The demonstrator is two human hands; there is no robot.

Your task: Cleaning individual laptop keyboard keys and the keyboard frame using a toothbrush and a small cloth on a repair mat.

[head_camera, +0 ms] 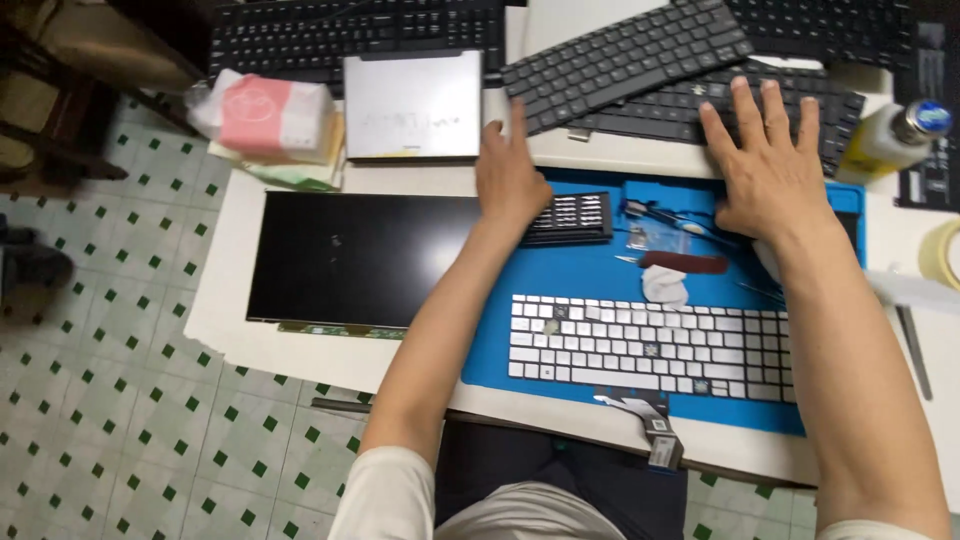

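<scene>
My left hand (510, 170) reaches forward, fingers together, its fingertips at the near left corner of a tilted black keyboard (625, 60). My right hand (768, 160) lies flat with fingers spread on a second black keyboard (850, 105) beneath the first. Closer to me, a white keyboard (645, 345) with a ribbon cable (650, 420) lies on a blue work mat (570, 275). A black screwdriver bit case (575, 218) sits just right of my left wrist. Neither hand grips anything.
A black display panel (350, 255) lies on the white table (225, 330) at left. A silver box (412, 105) and pink tissue pack (270, 115) sit behind it. More black keyboards (350, 35) line the back. A bottle (890, 135), a tape roll (942, 255) and tweezers (660, 215) are at right.
</scene>
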